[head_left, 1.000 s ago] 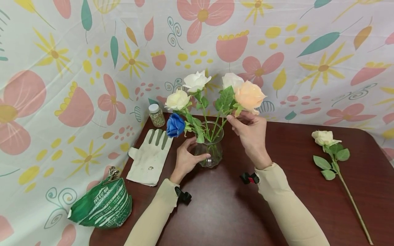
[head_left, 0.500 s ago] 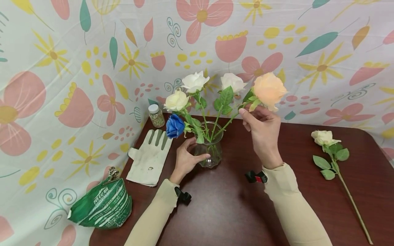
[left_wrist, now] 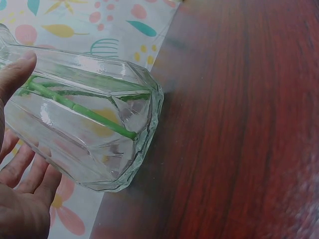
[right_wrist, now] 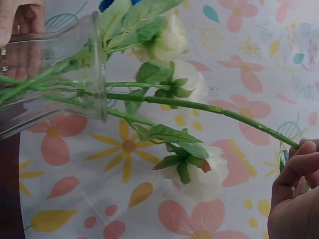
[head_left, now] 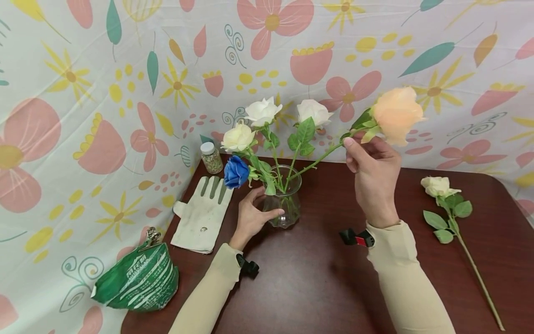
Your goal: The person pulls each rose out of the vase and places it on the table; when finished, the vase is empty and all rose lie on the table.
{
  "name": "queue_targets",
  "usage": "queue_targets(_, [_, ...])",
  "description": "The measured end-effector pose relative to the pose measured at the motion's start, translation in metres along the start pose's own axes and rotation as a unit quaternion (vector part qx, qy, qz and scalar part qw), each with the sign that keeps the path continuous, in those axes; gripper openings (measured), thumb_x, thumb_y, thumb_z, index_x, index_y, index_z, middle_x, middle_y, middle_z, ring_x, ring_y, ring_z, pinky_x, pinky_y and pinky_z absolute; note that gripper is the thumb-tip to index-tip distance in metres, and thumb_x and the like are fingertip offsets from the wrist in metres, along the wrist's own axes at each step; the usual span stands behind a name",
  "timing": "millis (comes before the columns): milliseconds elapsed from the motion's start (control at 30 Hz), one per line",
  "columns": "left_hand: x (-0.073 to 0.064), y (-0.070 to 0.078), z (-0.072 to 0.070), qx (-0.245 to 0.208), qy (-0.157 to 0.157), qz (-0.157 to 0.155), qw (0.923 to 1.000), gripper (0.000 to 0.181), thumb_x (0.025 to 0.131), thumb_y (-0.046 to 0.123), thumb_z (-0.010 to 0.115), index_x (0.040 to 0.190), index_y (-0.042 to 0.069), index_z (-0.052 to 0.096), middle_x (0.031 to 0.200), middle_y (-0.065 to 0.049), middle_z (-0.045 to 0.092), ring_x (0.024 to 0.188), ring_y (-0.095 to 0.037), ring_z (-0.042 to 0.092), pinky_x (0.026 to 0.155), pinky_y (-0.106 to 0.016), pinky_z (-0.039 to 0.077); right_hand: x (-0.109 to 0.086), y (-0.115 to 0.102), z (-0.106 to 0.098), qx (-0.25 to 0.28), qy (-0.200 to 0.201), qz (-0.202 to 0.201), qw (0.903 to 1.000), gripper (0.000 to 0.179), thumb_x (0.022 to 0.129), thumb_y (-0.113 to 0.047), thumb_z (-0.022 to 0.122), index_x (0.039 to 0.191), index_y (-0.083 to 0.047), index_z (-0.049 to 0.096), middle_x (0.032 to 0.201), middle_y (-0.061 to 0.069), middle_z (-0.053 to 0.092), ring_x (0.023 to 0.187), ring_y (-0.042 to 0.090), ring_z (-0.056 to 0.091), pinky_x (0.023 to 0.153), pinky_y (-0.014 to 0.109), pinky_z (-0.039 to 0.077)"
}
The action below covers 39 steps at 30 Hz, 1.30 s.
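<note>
A clear faceted glass vase (head_left: 293, 209) stands on the table, with my left hand (head_left: 252, 217) holding it round its left side, thumb across the front. In the left wrist view, green stems (left_wrist: 92, 115) show through the glass. My right hand (head_left: 377, 183) pinches a peach rose (head_left: 396, 113) by the stem just below its bloom. That stem (right_wrist: 199, 105) bends out to the right, its lower end still inside the vase. Also in the vase are a blue rose (head_left: 236, 172), a cream rose (head_left: 238, 137) and two white roses (head_left: 263, 112).
A white rose (head_left: 440, 187) with a long stem lies at the table's right. To the left are a work glove (head_left: 202, 215), a capped jar (head_left: 211, 160) and a green bag (head_left: 143, 280) with a clip. A flower-print cloth (head_left: 125, 55) hangs behind.
My right hand has moved right and slightly up with the peach rose, pulling its bloom away from the other flowers and slanting its stem. The left hand stays on the vase.
</note>
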<state>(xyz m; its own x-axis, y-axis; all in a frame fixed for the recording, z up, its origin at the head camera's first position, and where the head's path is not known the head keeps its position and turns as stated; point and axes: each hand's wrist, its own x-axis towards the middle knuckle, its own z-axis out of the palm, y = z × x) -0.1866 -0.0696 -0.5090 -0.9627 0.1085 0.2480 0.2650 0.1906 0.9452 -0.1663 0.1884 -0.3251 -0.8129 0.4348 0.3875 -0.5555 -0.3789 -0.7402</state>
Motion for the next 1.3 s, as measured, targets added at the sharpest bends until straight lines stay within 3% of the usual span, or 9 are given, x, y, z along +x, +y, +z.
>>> queue_targets(333, [0.0, 0.0, 0.0, -0.006, 0.002, 0.005, 1.0, 0.084, 0.078, 0.031, 0.102, 0.146, 0.0, 0.065, 0.142, -0.026, 0.069, 0.128, -0.043, 0.071, 0.113, -0.054, 0.059, 0.004, -0.021, -0.01, 0.109, 0.021, 0.004, 0.9938, 0.007, 0.091, 0.017, 0.077, 0.091, 0.01, 0.074, 0.081, 0.011, 0.071, 0.054, 0.016, 0.049, 0.051, 0.022, 0.024])
queue_targets(567, [0.0, 0.001, -0.001, -0.008, -0.002, -0.006, 0.9999, 0.086, 0.078, 0.033, 0.102, 0.147, -0.001, 0.064, 0.144, -0.027, 0.068, 0.13, -0.044, 0.071, 0.114, -0.055, 0.059, 0.004, -0.034, -0.023, 0.102, 0.027, -0.021, 0.9942, 0.013, 0.093, 0.019, 0.072, 0.086, 0.008, 0.074, 0.088, 0.008, 0.069, 0.056, 0.014, 0.046, 0.051, 0.02, 0.026])
queue_targets(767, [0.0, 0.002, -0.001, -0.01, -0.002, -0.004, 0.9999, 0.088, 0.077, 0.037, 0.102, 0.147, 0.0, 0.064, 0.144, -0.026, 0.068, 0.131, -0.043, 0.07, 0.114, -0.053, 0.059, 0.008, -0.045, -0.041, 0.129, 0.064, -0.004, 0.9895, 0.01, 0.089, 0.027, 0.07, 0.09, 0.017, 0.072, 0.084, 0.017, 0.072, 0.053, 0.019, 0.046, 0.049, 0.02, 0.026])
queue_targets(1033, [0.0, 0.002, -0.001, -0.009, -0.001, -0.013, 0.9999, 0.086, 0.077, 0.03, 0.102, 0.147, -0.001, 0.063, 0.145, -0.027, 0.067, 0.132, -0.045, 0.069, 0.116, -0.055, 0.058, 0.013, -0.056, -0.076, 0.104, 0.092, -0.008, 0.9903, 0.008, 0.085, 0.032, 0.069, 0.087, 0.024, 0.069, 0.08, 0.02, 0.071, 0.05, 0.02, 0.045, 0.047, 0.023, 0.027])
queue_targets(1300, [0.0, 0.004, -0.001, -0.011, 0.001, -0.024, 0.9997, 0.082, 0.078, 0.025, 0.102, 0.146, 0.0, 0.064, 0.144, -0.027, 0.068, 0.132, -0.044, 0.069, 0.117, -0.053, 0.058, 0.018, -0.065, -0.112, 0.037, 0.116, 0.005, 0.9925, 0.013, 0.084, 0.03, 0.073, 0.078, 0.025, 0.062, 0.081, 0.019, 0.067, 0.05, 0.022, 0.047, 0.047, 0.026, 0.022])
